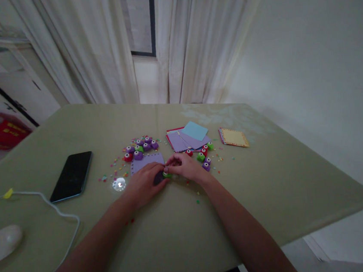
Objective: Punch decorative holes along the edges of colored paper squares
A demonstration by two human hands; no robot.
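- While both hands are meeting near the middle of the table, a small green eye-topped piece is sitting directly between their fingertips, to the right of the left hand and to the left of the right hand.
- Neither hand is clearly nearer, since both are reaching right up to it; its long axis is not showing, as fingers are covering part of it.
- The left hand is lying low and palm down, thumb and fingers partly curled, holding a dark purple piece in the gap between them; whether that piece is reaching into the green one is hard to tell.
- The right hand is bending in from the other side, thumb and forefinger closing in a pinch at the green piece's pale top; how firmly they are pressing cannot be told.
- Just beyond the left hand, a lavender card is lying flat, small holes running along its edges.
- Purple, green and red eye-topped pieces are clustering behind that card and beside the right hand.
- Farther off, a pile of coloured cards is resting beyond the right hand, with a yellow card lying apart to its right.
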